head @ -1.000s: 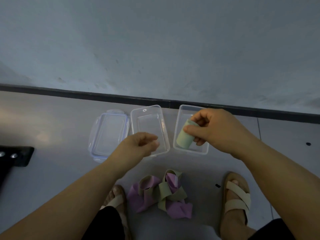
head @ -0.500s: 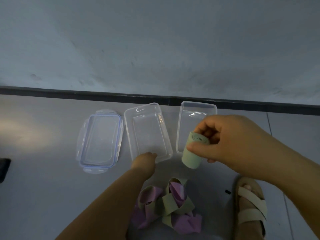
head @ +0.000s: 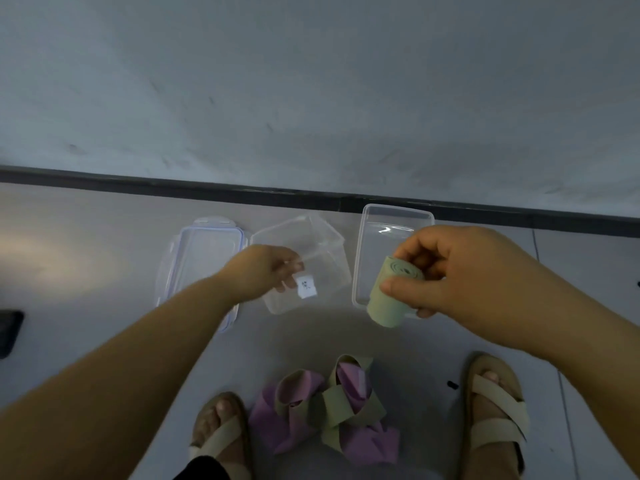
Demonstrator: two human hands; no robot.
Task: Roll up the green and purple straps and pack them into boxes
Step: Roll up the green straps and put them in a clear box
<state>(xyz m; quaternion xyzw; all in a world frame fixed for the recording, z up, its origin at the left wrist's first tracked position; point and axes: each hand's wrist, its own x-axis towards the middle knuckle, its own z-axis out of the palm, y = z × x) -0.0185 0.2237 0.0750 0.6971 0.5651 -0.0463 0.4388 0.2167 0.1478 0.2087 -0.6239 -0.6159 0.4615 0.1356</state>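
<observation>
My right hand (head: 460, 271) grips a rolled green strap (head: 388, 299), held above the near end of a clear box (head: 377, 220) on the right. My left hand (head: 263, 271) holds the near wall of the middle clear box (head: 318, 244) and tips it up off the floor; a small white label (head: 307, 287) shows on that wall. A blue-edged clear lid (head: 204, 247) lies flat to the left. A loose tangle of green and purple straps (head: 325, 410) lies on the floor between my feet.
Grey floor meets a grey wall at a black skirting strip (head: 138, 185) just behind the boxes. My sandalled feet (head: 495, 410) flank the strap pile. A dark object (head: 10, 330) sits at the left edge.
My left hand has taken hold of the middle box and tilted it up from lying flat. My right hand with the green roll has stayed near the right box's front end.
</observation>
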